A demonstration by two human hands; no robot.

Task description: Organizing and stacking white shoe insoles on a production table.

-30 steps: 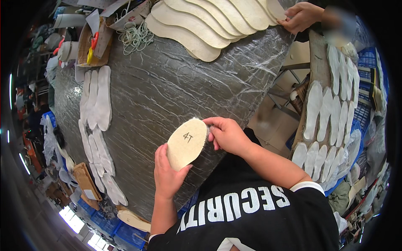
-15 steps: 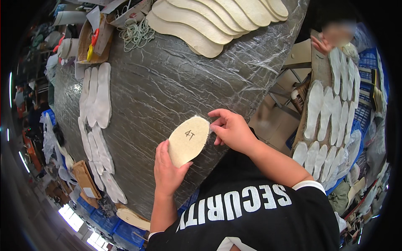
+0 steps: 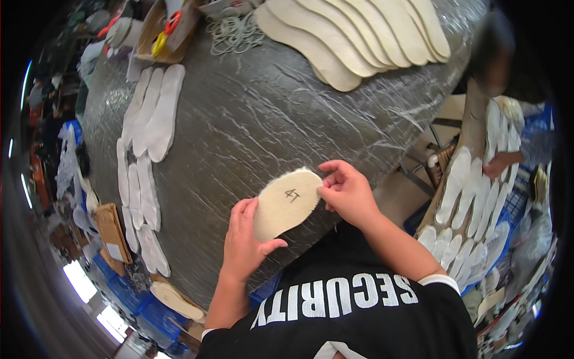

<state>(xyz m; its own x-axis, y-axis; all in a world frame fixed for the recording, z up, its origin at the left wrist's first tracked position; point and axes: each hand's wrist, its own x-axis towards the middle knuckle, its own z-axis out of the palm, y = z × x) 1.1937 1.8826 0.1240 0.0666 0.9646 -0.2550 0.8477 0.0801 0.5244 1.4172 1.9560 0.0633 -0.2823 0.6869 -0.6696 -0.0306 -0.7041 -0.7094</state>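
A cream insole (image 3: 287, 206) with a dark handwritten mark and a fuzzy, ragged edge is held just above the dark table (image 3: 233, 125). My left hand (image 3: 242, 245) is closed around its lower left end, the thumb standing off from the near edge. At the upper right edge my right hand (image 3: 351, 194) pinches the rim between thumb and forefinger, its other fingers curled. Beyond my hands, a fanned row of cream insoles (image 3: 335, 36) overlaps at the far side of the table. White insoles (image 3: 158, 116) lie in stacked rows along the left side.
Pale elastic cords (image 3: 234, 33) sit tangled beside a cardboard box (image 3: 146, 45) holding red and yellow handles (image 3: 173, 23). To the right, a co-worker's hand (image 3: 501, 163) reaches over white insoles on a board (image 3: 439, 185). A brown package (image 3: 112, 233) is at the lower left.
My view has shifted, so the table's things sit elsewhere in the picture. The held insole has tilted slightly, and my left thumb has come away from its edge. The co-worker's hand has lowered onto white insoles.
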